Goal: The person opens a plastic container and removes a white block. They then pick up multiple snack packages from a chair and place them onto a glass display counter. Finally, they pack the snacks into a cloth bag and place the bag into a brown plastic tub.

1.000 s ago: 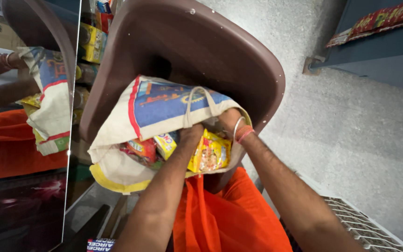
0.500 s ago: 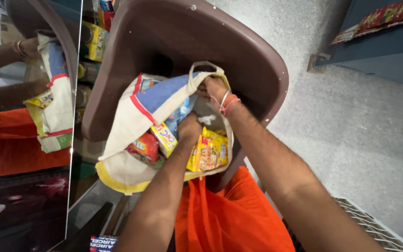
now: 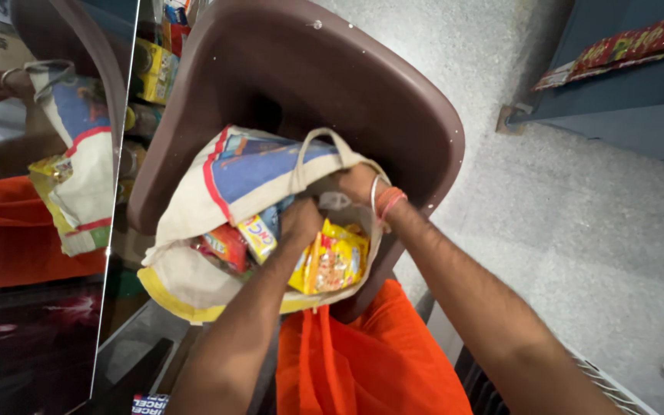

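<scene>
A cream cloth bag (image 3: 194, 265) is resting on the seat of a brown plastic chair (image 3: 393, 100), leaning against the chair's backrest. The bag is showing a blue printed panel edged with a red stripe on its upper face, a yellow band along its lower hem, and a pale fabric loop handle (image 3: 324, 150) arching over the mouth. The mouth is gaping toward the camera, and several snack packets are showing inside: a yellow packet (image 3: 336, 261) at the front, a red packet (image 3: 224, 246) to its left, and a yellow-and-blue packet (image 3: 259, 234) between them. The left hand (image 3: 301, 219) is reaching into the bag mouth, fingers curled downward among the packets; whether they are gripping anything cannot be told. The right hand (image 3: 359, 184) is sitting at the bag's upper rim just below the handle, fingers closed on the cloth edge, with bangles on the wrist. Orange fabric (image 3: 363, 361) is lying below the chair. A mirror panel (image 3: 40, 192) at the left is reflecting the bag.
</scene>
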